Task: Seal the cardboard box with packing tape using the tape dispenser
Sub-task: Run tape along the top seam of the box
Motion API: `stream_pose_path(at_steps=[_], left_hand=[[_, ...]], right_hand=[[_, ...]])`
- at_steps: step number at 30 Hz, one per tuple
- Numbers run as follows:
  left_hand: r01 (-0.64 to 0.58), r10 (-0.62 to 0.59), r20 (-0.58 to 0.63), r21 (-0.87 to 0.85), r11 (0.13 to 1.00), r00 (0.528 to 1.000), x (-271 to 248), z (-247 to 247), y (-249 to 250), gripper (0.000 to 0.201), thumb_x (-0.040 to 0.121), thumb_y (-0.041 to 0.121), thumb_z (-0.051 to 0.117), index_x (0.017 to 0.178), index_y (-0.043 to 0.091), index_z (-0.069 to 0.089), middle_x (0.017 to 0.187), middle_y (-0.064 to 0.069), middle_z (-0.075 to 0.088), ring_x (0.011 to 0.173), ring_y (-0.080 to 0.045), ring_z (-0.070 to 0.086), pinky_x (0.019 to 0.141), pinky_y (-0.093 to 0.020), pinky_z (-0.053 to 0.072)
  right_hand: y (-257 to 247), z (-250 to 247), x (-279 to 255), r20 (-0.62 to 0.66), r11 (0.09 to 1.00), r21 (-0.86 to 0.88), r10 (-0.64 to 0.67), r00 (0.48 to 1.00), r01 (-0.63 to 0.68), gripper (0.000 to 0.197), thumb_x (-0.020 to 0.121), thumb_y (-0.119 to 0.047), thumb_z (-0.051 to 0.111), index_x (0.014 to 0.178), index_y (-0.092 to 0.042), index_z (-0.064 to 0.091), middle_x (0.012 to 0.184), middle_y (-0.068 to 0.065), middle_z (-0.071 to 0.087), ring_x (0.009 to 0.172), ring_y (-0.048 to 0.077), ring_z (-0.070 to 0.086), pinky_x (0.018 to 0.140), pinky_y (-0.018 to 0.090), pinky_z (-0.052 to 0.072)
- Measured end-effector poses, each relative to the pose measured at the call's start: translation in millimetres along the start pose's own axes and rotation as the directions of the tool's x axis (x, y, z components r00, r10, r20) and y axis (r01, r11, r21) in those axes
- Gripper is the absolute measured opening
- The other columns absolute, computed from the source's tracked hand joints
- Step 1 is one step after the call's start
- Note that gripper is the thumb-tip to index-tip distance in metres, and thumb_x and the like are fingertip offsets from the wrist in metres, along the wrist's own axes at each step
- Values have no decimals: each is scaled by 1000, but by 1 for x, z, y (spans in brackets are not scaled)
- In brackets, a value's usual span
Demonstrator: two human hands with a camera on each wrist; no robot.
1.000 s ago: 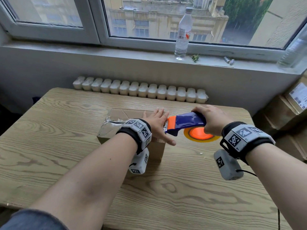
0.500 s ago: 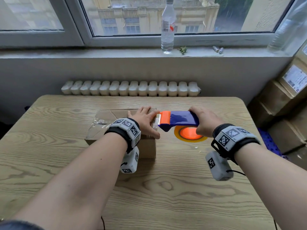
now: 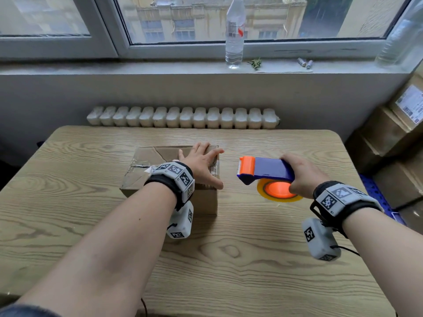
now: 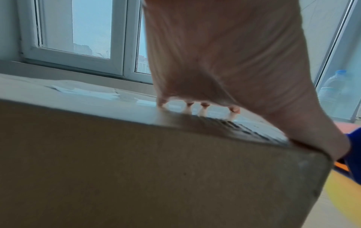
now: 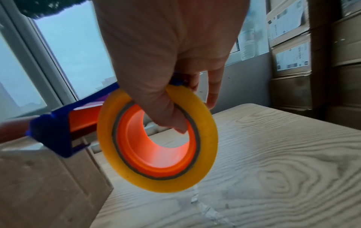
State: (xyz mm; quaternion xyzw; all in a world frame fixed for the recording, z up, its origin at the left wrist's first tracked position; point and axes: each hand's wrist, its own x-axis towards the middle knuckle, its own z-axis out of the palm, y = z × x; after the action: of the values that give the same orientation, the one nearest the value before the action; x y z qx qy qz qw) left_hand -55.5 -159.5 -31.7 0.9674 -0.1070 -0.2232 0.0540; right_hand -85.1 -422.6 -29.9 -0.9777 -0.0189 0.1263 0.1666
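Note:
A small brown cardboard box with clear tape across its top sits on the wooden table. My left hand lies flat on the box's right end, fingers spread, thumb at the near right corner. In the left wrist view the fingertips press on the box top. My right hand grips the blue and orange tape dispenser with its yellowish tape roll, held just right of the box and apart from it. The right wrist view has my thumb in the tape roll core.
A plastic bottle stands on the windowsill, with small bits beside it. A white radiator runs behind the table. Stacked cardboard boxes fill the right side. A strip of loose tape lies on the table under the roll.
The dispenser has pulled away to the right from the box's edge, where it was touching my left hand. My left hand stays on the box top.

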Motion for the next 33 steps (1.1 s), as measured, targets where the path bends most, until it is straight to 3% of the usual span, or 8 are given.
stream_pose_path(at_steps=[5,10,14,20,24,27,30,33], left_hand=[[-16,16,-19,16,1000,1000,0,1,-2,91,75,76,50,149,45,6,162,-1,-10,149,-22,-14,113,-62,-9],[-60,55,-154,-25,998,987,4,10,-3,57,92,58,36,145,42,22,160,-6,6,150,-21,-4,116,-52,-12],[-45,38,-178,-32,998,983,8,16,-2,63,92,51,38,149,40,14,160,-5,5,149,-20,-9,115,-52,-14],[8,-10,-150,-14,1000,989,10,17,3,75,91,40,33,152,29,-9,161,-4,-13,148,-19,-19,116,-52,-15],[33,-34,-142,-15,999,989,10,18,8,80,89,36,36,153,24,-11,161,-6,-17,147,-20,-21,115,-50,-15],[44,-43,-150,-2,999,988,9,18,10,81,89,38,38,153,23,-11,161,-7,-16,148,-21,-20,116,-49,-14],[52,-53,-151,-11,999,987,9,19,13,83,88,37,40,152,23,-12,160,-7,-18,147,-21,-20,117,-49,-14],[40,-43,-154,-20,999,987,9,20,11,88,87,43,44,152,24,-13,160,-6,-19,147,-20,-21,117,-49,-15]], right_hand=[[-10,7,7,-37,997,-80,-15,999,12,49,70,-3,52,108,-33,47,106,0,54,99,25,54,84,44,50],[-26,17,21,-13,989,-146,-7,1000,5,47,74,-3,49,111,-32,49,106,1,51,102,26,53,81,39,46],[-39,18,30,12,982,-188,-21,1000,23,44,75,-2,48,109,-30,49,101,3,50,99,26,51,78,39,47],[-55,18,42,47,966,-251,-48,998,58,37,77,-4,49,104,-29,50,96,5,55,87,26,55,69,36,48],[-62,10,43,78,968,-250,1,997,19,30,77,-7,49,100,-25,55,87,1,58,81,25,55,64,31,41],[-64,8,43,154,971,-239,59,986,-20,29,74,-9,50,97,-21,63,79,0,60,75,22,57,61,27,45],[-61,18,39,207,939,-340,124,970,-48,24,75,-17,52,93,-17,69,75,0,63,68,20,58,53,23,43],[-48,36,37,176,925,-369,171,969,-96,17,80,-22,53,93,-17,63,85,2,65,76,24,57,63,27,44]])
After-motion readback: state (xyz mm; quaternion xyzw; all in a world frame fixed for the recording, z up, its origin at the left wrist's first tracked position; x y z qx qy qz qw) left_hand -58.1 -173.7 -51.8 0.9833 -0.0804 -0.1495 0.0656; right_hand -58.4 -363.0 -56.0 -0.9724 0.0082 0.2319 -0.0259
